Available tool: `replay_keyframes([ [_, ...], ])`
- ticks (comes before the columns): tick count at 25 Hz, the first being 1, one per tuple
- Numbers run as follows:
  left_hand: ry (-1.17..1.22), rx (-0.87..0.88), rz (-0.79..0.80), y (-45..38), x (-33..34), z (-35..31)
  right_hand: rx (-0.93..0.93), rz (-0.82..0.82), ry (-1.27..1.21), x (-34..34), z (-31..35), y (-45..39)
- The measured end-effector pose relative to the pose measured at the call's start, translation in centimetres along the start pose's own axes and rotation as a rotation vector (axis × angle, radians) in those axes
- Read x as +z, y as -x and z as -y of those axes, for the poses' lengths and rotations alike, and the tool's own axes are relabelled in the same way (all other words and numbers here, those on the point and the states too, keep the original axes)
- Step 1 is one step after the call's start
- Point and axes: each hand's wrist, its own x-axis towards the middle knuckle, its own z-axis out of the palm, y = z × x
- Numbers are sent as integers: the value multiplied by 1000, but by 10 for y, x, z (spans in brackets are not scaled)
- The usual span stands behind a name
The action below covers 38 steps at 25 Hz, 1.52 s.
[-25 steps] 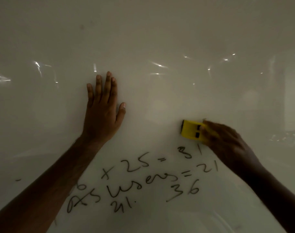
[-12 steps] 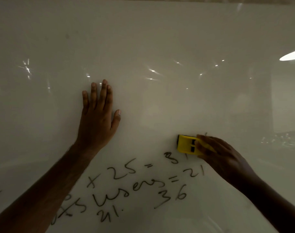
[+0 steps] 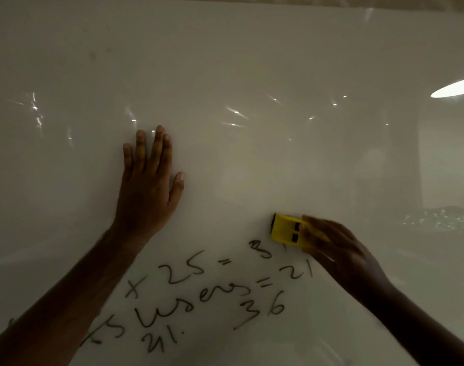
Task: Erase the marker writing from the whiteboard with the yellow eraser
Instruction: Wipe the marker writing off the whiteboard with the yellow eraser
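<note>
Yellow eraser (image 3: pixel 287 230) flat on whiteboard (image 3: pixel 252 62), just above the marker writing (image 3: pixel 199 294), gripped by right hand (image 3: pixel 339 249) fingers. Left hand (image 3: pixel 146 188), fingers straight, braces up-left of it. Risk: light pressure smears ink; lower lines get missed.

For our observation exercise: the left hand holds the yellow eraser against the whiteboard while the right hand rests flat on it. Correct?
Not quite: the hands are swapped. The head view shows the right hand holding the yellow block eraser against the glossy whiteboard, while the left hand rests flat on it.
</note>
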Motion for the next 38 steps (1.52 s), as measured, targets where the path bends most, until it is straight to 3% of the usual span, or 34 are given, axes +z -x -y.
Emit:
replay_keyframes([
  [3,-4,4,3,1,-1,-1,45,-8,30,-4,-1,15],
  [9,8,4,-1,1,-1,-6,163,-155,-13,18,28,-49],
  [14,16,12,8,2,1,-4,-112,38,-47,29,53,5],
  [16,20,13,14,2,0,-3,-96,103,-30,25,45,32],
  [20,14,3,15,4,0,-6,73,-17,21,12,20,12],
  [23,10,-7,21,4,1,-9,41,-88,-6,24,39,-29],
  [27,20,18,31,5,-1,-4,-147,57,-97,50,90,-13],
  [31,13,70,59,14,-7,16,-252,187,-40,43,87,18],
  [38,-41,46,75,35,-16,44,-116,-21,-45,60,117,-76],
])
